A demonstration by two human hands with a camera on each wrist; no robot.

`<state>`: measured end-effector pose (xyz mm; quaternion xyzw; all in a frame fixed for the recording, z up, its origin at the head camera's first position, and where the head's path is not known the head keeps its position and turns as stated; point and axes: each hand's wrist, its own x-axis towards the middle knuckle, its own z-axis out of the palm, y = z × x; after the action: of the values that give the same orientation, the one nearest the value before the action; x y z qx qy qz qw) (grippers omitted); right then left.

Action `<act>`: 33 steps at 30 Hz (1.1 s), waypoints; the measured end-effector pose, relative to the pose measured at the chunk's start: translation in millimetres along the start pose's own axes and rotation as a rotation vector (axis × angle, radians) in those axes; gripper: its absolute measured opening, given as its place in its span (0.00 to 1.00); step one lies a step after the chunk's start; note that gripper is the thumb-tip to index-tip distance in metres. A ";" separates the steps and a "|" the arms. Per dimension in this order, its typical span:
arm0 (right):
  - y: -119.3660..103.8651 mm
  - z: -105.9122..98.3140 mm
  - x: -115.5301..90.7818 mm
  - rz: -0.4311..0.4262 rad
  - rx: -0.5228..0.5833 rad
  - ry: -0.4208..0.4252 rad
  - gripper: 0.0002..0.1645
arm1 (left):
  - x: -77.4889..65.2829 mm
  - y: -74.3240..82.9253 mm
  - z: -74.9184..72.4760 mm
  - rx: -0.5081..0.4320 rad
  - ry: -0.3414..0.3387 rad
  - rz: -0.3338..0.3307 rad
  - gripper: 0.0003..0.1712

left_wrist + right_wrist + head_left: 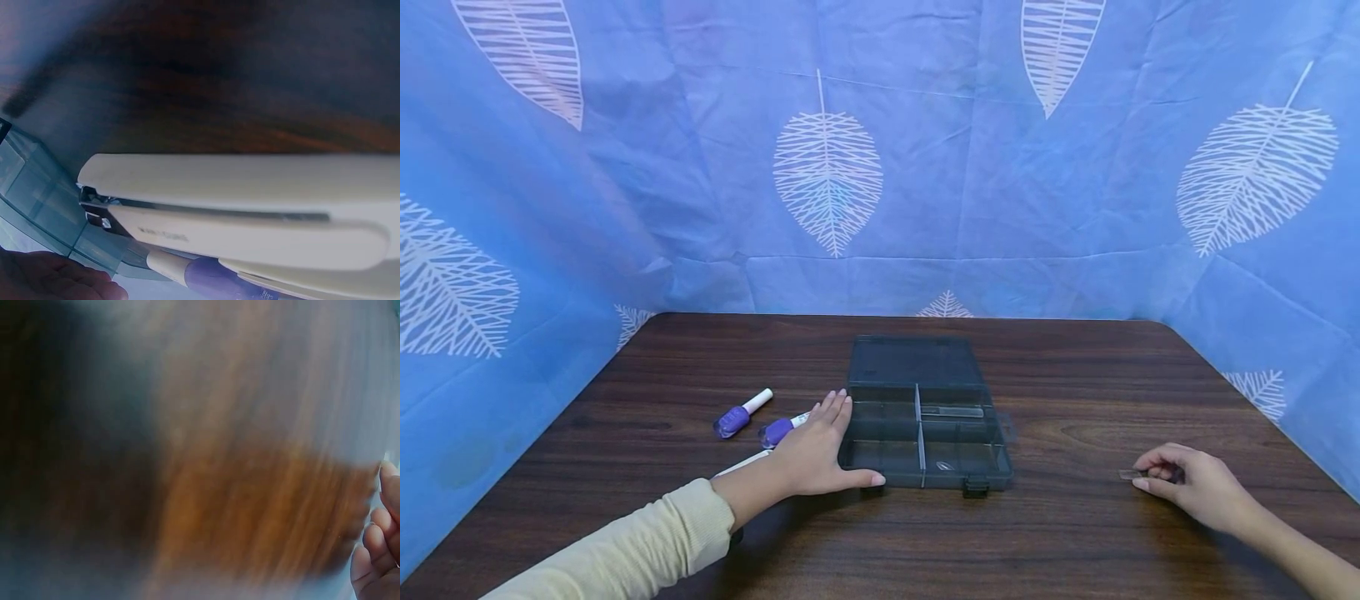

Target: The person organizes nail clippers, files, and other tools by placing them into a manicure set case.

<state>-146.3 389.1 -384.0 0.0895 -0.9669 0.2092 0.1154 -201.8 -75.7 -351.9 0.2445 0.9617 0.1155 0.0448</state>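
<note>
blue leaf-printed cloth hangs all round the dark wood-grain counter (1075, 533), and at its middle sits the smoky transparent plastic compartment box (925, 442), lid laid open toward the back. left hand (816, 457) lies flat, fingers straight, pressing the box's left edge, thumb along the front wall, holding nothing. over to the right, well apart from the box, the right hand (1195, 487) has its grip curled round a small flat clear strip (1131, 475) that pokes out leftward, long axis running across the counter toward the box. so the strip lies right of the box, and the right hand alone has it. just behind the left hand lie two purple nail polish bottles with white caps (741, 414), caps pointing back-right, beside a cream clipper-like tool (237, 212).
</note>
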 end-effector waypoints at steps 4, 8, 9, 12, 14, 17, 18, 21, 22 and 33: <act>-2.7 0.8 2.4 0.009 -0.003 -0.019 0.07 | 0.0 -0.4 0.6 0.001 0.004 0.004 0.63; -4.3 -0.5 4.6 0.064 -0.005 -0.076 0.06 | 0.5 -0.5 1.1 0.007 0.013 0.011 0.63; -4.8 -0.9 5.3 0.072 -0.007 -0.089 0.07 | 0.4 -0.4 1.2 0.008 0.015 0.013 0.63; -7.0 -1.6 7.7 0.078 -0.002 -0.112 0.07 | 0.5 -0.5 1.4 0.010 0.018 0.015 0.64; -9.9 -1.8 9.9 0.071 0.000 -0.117 0.07 | 0.6 -0.8 1.6 0.010 0.021 0.016 0.64; -15.5 -1.7 14.2 0.043 0.016 -0.092 0.07 | 0.9 -1.7 1.7 0.007 0.025 0.014 0.63; -17.7 -1.9 15.9 0.030 0.019 -0.071 0.07 | 1.0 -2.1 1.8 0.006 0.027 0.014 0.63; -23.5 -2.4 20.1 -0.002 0.033 -0.003 0.07 | 1.6 -2.2 1.9 0.005 0.028 0.013 0.63; -25.8 -2.8 21.4 0.001 0.036 0.012 0.08 | 1.7 -2.2 1.9 0.005 0.028 0.014 0.63; -45.9 5.3 31.2 -0.053 0.089 0.074 0.07 | 1.5 -1.0 1.2 0.003 0.021 0.005 0.63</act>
<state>-167.1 341.8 -363.0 0.1122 -0.9491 0.2519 0.1523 -203.4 -75.5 -353.4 0.2456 0.9617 0.1168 0.0340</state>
